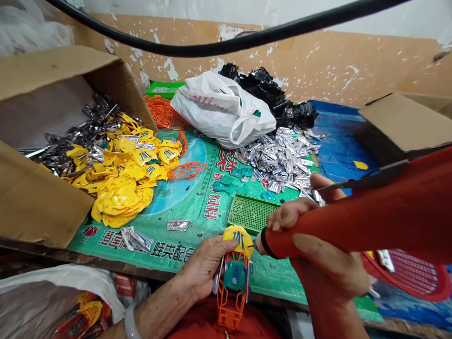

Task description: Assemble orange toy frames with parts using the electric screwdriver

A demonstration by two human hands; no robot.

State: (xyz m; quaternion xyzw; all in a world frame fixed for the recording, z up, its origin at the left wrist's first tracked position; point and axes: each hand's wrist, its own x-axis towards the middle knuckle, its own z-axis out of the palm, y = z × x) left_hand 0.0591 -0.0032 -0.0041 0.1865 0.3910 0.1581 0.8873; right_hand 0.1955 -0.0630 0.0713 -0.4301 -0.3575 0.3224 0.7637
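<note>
In my left hand [207,261] is a toy car body [234,280], made up of a yellow front panel, a teal middle piece and an orange frame. The thumb presses on the yellow panel. My right hand [327,259] wraps round a red power screwdriver [366,210], whose tip points left at the right edge of the yellow panel. Whether the tip touches a screw there is too small to tell. Just beyond the toy lies a green tray [252,213] of small screws. Silver trim pieces [136,239] lie on the green sheet to the left.
An open cardboard box [33,196] spills yellow panels [123,190] at left. Behind are a white plastic bag [224,109], black parts [267,89] and a heap of silver pieces [282,159]. A red basket [419,275] sits at right. A black cable [201,49] hangs across the top.
</note>
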